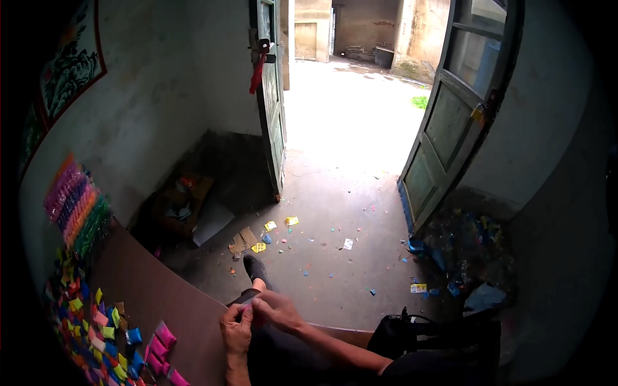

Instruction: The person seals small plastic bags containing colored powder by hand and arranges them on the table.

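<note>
My left hand (236, 327) is closed in a pinch at the table's front edge, with a small pink piece (246, 309) between thumb and fingers. My right hand (277, 310) is up against it, its fingers curled and slightly blurred. Whatever the right fingers hold is hidden. On the brown table (151, 276) to the left lie several bright pink packets (159, 350). Farther left is a heap of small colourful packets (103, 334). Behind the heap stands a stack of long, shiny multicoloured packs (78, 209).
Ahead, a double door stands open, with a left leaf (271, 109) and a padlocked right leaf (450, 122). Scraps and yellow cards (291, 220) litter the floor. A black bag (393, 334) is at my right. Rubbish (470, 257) is piled by the right wall.
</note>
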Available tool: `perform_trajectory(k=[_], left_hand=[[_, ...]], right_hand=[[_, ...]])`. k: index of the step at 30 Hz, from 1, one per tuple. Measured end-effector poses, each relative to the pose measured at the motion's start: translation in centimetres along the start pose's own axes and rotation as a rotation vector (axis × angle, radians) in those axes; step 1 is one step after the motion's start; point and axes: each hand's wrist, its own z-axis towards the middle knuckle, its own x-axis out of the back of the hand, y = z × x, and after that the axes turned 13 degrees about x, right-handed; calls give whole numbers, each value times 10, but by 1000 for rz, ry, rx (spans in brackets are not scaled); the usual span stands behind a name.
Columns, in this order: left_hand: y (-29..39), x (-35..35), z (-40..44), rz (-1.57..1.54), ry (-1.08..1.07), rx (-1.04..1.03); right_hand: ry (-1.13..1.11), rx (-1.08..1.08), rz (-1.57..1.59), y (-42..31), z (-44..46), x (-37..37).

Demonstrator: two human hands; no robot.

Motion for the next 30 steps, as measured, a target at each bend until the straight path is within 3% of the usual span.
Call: perform_trajectory(k=[10, 11, 13, 15, 17, 19, 25, 28, 30], left_hand=[[-5, -9, 9, -134, 179, 35], [0, -2, 9, -11, 231, -45], [2, 8, 9, 112, 283, -123], [-4, 19, 8, 173, 388, -167], [-13, 26, 9, 146, 408, -181], [-14, 30, 9, 64, 454, -169], [-35, 56, -6, 87, 370, -44], [-44, 54, -8, -8, 473, -68], [-61, 58, -10, 97, 530, -73]], right_hand=[[66, 186, -155, 0, 26, -27], [63, 186, -156, 1, 28, -31], [-51, 26, 6, -7, 33, -42], [-84, 54, 59, 2, 36, -53], [-151, -132, 210, -3, 40, -62], [-125, -160, 301, 16, 39, -77], [-21, 57, 318, 30, 35, -104], [-18, 29, 238, 31, 26, -115], [-45, 43, 133, 33, 24, -115]])
